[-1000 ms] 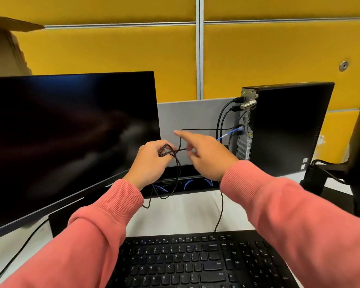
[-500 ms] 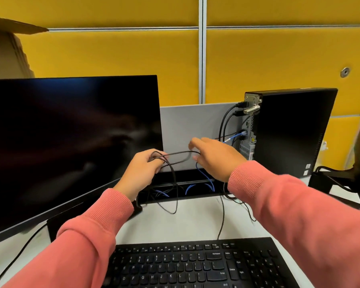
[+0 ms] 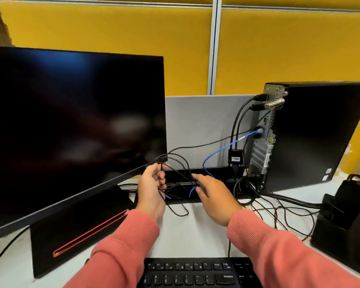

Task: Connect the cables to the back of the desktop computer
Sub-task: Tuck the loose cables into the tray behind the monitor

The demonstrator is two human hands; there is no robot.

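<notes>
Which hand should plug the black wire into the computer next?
Probably the right hand: it is open and nearer the desktop computer. The left hand is busy holding the looped black cable.

Black cable (image 3: 176, 161) in left hand (image 3: 151, 191)

Left grip (image 3: 152, 187) curled (thumb up) round thin black cable (image 3: 176, 161); right grip (image 3: 213, 197) spread, fingers forward.
</notes>
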